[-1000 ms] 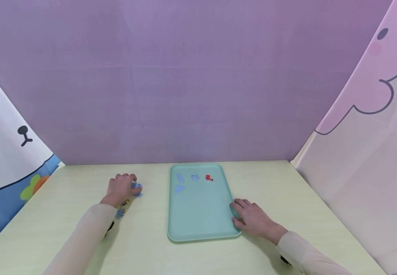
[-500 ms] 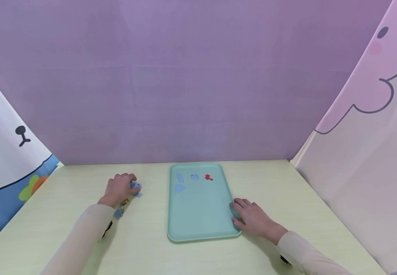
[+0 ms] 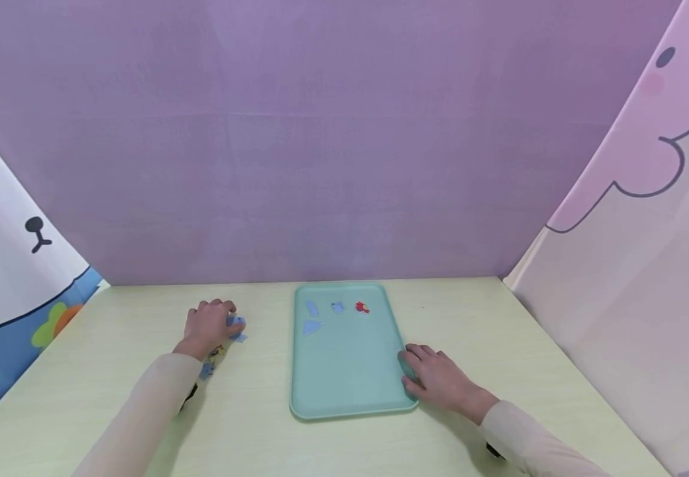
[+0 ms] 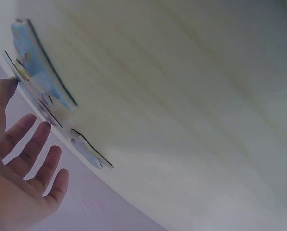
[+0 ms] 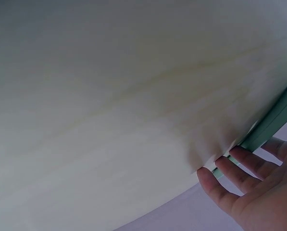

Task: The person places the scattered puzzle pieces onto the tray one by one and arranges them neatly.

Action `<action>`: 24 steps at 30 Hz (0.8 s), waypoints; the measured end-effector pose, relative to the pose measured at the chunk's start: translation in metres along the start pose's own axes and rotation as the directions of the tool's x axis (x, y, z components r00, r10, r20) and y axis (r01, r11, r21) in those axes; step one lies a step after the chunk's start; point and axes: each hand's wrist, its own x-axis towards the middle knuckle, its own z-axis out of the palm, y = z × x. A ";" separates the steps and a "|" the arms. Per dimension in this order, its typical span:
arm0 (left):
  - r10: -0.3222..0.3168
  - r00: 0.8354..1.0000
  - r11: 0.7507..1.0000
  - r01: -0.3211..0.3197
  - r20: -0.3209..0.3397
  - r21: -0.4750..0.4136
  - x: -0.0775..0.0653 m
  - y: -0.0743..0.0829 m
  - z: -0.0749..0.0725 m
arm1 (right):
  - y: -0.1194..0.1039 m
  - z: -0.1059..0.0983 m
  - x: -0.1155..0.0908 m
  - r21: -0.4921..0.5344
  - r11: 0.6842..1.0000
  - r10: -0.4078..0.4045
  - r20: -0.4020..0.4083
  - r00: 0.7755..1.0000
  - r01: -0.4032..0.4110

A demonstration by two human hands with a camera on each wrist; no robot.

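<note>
In the head view my left hand hovers low at the left of the table, its thumb touching or close to a blue flat cutout piece. Its fingers are spread and loosely bent in the left wrist view, near several thin pieces with printed pictures. More blue and yellow pieces lie partly hidden beneath the wrist. My right hand rests against the right rim of a green tray, fingers relaxed along its edge. Three pale blue pieces and a red-and-yellow piece lie flat at the tray's far end.
The pale wooden table runs back to a purple cloth wall. Patterned cloth panels with cartoon figures stand on both sides. The tray's left rim is a short way right of the loose pieces.
</note>
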 end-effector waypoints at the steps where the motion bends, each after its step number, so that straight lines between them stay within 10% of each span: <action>1: 0.001 1.000 1.000 -0.001 0.001 -0.002 0.000 0.000 0.000 | 0.000 0.000 0.000 0.001 1.000 0.000 0.001 1.000 0.000; 24: 0.052 0.999 0.996 -0.053 -0.010 -0.070 0.004 -0.002 0.002 | -0.001 -0.001 -0.001 0.009 1.000 0.000 -0.006 1.000 0.000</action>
